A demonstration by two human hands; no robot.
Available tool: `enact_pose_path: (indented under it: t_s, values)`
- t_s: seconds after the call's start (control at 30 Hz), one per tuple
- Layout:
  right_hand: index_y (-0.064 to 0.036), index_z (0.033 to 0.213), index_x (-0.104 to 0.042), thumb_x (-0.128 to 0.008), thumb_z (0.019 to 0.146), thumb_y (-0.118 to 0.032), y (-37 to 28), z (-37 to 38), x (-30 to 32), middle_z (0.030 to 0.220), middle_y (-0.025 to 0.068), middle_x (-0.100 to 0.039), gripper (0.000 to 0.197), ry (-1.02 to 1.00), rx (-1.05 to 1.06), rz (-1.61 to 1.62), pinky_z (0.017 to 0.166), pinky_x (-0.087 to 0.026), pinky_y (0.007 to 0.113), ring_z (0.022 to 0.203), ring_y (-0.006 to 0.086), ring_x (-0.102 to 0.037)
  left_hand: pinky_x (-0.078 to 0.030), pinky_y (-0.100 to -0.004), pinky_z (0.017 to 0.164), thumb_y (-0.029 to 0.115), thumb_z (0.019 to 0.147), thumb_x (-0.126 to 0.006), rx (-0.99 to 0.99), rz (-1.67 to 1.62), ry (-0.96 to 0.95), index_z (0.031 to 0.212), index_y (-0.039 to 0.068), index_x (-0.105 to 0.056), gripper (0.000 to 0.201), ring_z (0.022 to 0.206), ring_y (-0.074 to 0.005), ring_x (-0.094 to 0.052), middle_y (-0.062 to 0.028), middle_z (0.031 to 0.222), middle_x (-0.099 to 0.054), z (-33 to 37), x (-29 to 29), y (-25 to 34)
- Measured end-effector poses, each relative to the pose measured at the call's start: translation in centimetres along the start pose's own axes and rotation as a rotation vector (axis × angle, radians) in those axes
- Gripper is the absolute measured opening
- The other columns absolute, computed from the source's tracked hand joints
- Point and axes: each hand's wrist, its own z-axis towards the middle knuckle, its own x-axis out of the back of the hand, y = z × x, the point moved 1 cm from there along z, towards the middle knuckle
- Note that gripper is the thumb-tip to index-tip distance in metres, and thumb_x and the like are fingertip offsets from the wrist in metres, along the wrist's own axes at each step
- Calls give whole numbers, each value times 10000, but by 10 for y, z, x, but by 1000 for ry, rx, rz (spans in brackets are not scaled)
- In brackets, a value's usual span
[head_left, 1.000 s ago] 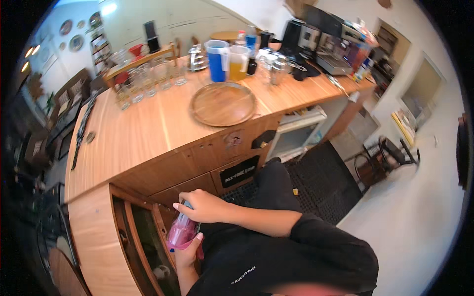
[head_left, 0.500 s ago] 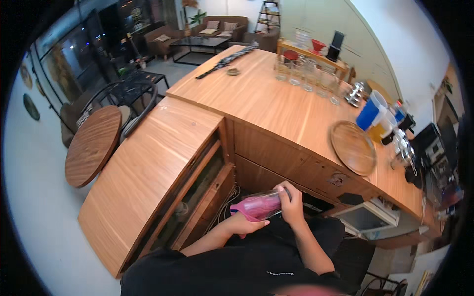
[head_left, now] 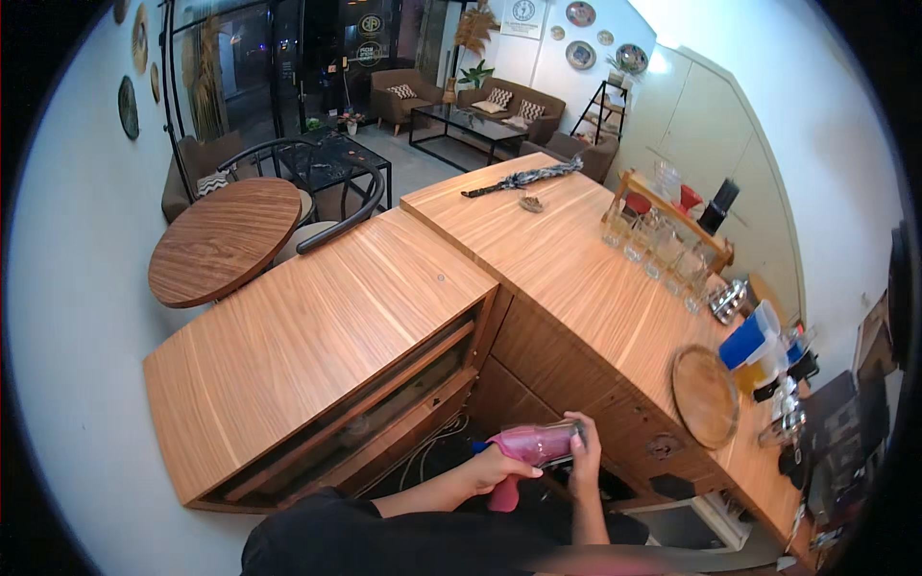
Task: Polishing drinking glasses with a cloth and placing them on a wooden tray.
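In front of my body, low in the view, a clear drinking glass (head_left: 555,440) lies sideways between my hands. A pink cloth (head_left: 504,495) fills its left part, and a loose end hangs below. My left hand (head_left: 492,470) is closed around the cloth at the glass's left end, thumb pointing right; the fingers behind are partly hidden. At the other end, my right hand (head_left: 584,451) grips the glass with its fingers over the end. Whether the cloth is wholly inside the glass or partly around it, I cannot tell.
Ahead runs a wooden counter (head_left: 576,254) with a folded umbrella (head_left: 523,179), a row of clear glasses (head_left: 655,254), a round wooden tray (head_left: 704,396) and a blue pitcher (head_left: 749,336). A lower wooden cabinet (head_left: 336,346) stands at left, beside a round table (head_left: 226,240). Cables (head_left: 427,451) hang underneath.
My view has swung, so the counter and room sit lower and further right. The glass and cloth stay in both hands, and the cloth's loose end now hangs lower beneath my left hand.
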Motion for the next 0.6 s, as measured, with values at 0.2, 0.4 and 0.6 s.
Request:
enact_pose_path:
  t_s: [0.2, 0.4, 0.6]
  values:
    - [15, 1004, -634, -343, 1089, -402, -25, 8, -20, 877, 87, -658, 516, 51, -138, -35, 803, -472, 340, 849, 159, -590, -496, -402, 1012, 207, 892, -719, 505, 929, -36, 1376, 48, -572, 531, 1189, -295, -634, -161, 1276, -667, -4, 35, -31]
    - [-28, 997, -603, -354, 1089, -464, -27, 3, -23, 674, 74, -594, 511, -66, -796, 193, 330, -335, 273, 396, 153, -478, -531, -441, 901, 152, 861, -602, -220, 1134, -197, 1278, 40, -601, 431, 1068, -357, -659, -190, 1133, -684, -9, 40, -29]
    - [2, 1079, -659, -473, 1020, -497, -57, 12, -13, 1059, 192, -712, 536, 37, 10, 107, 843, -535, 412, 932, 259, -666, -573, -379, 837, -52, 678, -662, 293, 149, -56, 1292, -13, -601, 618, 965, -246, -705, -162, 1170, -687, -21, 15, 8]
